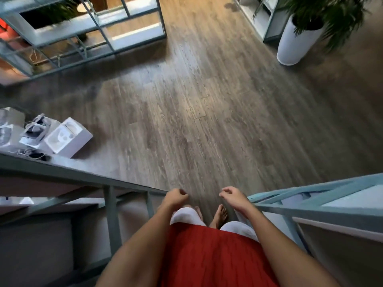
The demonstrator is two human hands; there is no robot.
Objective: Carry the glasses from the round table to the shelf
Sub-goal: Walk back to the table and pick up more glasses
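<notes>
My left hand (175, 198) and my right hand (233, 196) hang in front of my waist, low in the view. Each has its fingers loosely curled and holds nothing. No glasses and no round table are in sight. A grey-green metal shelf unit (112, 190) runs along my left side, and a light-blue shelf frame (310, 198) stands close on my right. I stand between the two, over a wooden floor (196, 112).
White boxes (68, 137) and cables lie on the left shelf's top. Another open metal shelf (87, 38) stands at the far left. At the far right a white planter (296, 44) holds a leafy plant, beside a further shelf (267, 23). The frame is motion-blurred.
</notes>
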